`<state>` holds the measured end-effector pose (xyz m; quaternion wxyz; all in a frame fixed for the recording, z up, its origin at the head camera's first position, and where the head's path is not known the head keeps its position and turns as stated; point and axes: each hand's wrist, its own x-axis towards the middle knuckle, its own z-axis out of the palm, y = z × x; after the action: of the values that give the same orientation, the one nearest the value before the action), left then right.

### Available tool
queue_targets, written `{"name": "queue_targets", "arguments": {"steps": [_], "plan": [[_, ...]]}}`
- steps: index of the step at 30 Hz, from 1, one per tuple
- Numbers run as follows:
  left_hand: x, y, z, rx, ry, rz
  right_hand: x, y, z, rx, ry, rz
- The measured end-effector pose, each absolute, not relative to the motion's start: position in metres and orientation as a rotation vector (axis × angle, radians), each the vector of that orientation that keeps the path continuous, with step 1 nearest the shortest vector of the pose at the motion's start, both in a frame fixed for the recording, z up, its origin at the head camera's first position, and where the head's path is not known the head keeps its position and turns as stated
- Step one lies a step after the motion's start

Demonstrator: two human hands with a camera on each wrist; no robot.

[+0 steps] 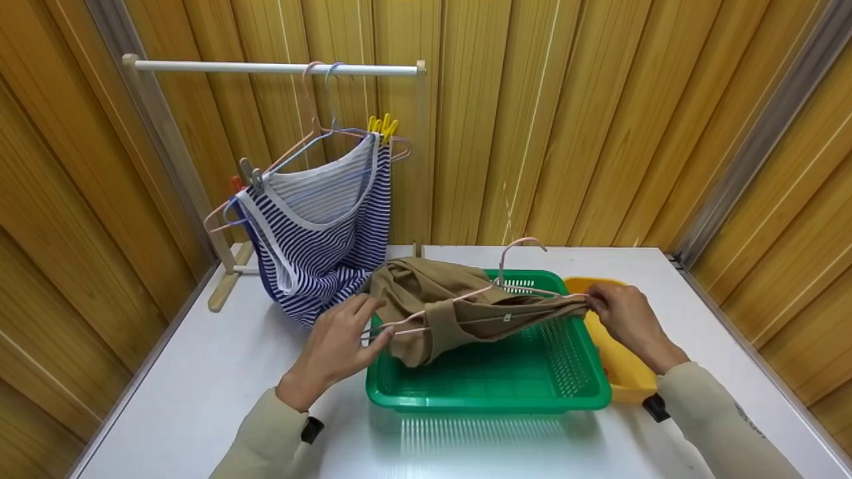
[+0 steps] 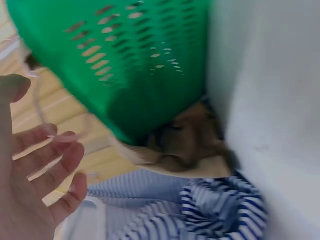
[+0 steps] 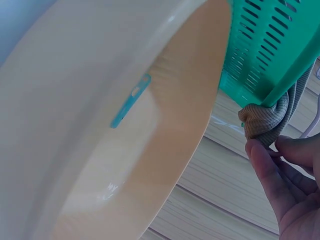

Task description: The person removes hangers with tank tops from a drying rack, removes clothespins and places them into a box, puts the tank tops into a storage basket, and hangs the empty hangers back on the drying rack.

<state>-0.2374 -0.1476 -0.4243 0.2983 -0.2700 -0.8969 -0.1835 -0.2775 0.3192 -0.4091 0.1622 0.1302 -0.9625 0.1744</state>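
Note:
A brown sleeveless top (image 1: pixel 432 279) lies draped over a green basket (image 1: pixel 489 401), with a pink clothes hanger (image 1: pixel 476 294) threaded through it. The hanger's hook points up. At the top's right shoulder, my right hand (image 1: pixel 626 319) pinches the ribbed cloth and the hanger end between thumb and fingers, as the right wrist view also shows (image 3: pixel 295 185). My left hand (image 1: pixel 343 342) is at the hanger's left end, thumb apart from the fingers. In the left wrist view its loosely spread fingers (image 2: pixel 57 160) touch or nearly touch the hanger's blurred end.
At the back left, a blue-and-white striped tank top (image 1: pixel 319 246) hangs from a rack (image 1: pixel 266 67) on hangers, held by yellow clothespins (image 1: pixel 383 128) and grey ones (image 1: pixel 251 174). Right of the basket stands a yellow basin (image 1: pixel 626 362) with a blue clothespin (image 3: pixel 131 101) inside.

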Motion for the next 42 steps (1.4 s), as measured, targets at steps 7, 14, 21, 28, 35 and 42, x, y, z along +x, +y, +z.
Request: {"name": "queue_targets", "arguments": {"steps": [7,14,21,28,35,42], "plan": [[-0.228,-0.127,-0.394,-0.82,-2.365,-0.543,-0.277,0.322,-0.41,0.365,-2.747,0.515],[-0.226,-0.108,-0.369,-0.833,-2.426,-0.567,-0.276,0.323,-0.409,0.355,-2.799,0.554],[-0.233,-0.092,-0.361,-0.891,-2.488,-0.524,-0.274,0.325,-0.41,0.338,-2.808,0.581],[-0.241,-0.082,-0.362,-0.897,-2.668,-0.447,-0.273,0.325,-0.411,0.355,-2.782,0.56],[-0.249,-0.07,-0.365,-0.929,-2.77,-0.433,-0.273,0.324,-0.412,0.329,-2.802,0.58],[-0.253,-0.063,-0.369,-0.941,-2.766,-0.491,-0.272,0.324,-0.412,0.326,-2.804,0.588]]}}
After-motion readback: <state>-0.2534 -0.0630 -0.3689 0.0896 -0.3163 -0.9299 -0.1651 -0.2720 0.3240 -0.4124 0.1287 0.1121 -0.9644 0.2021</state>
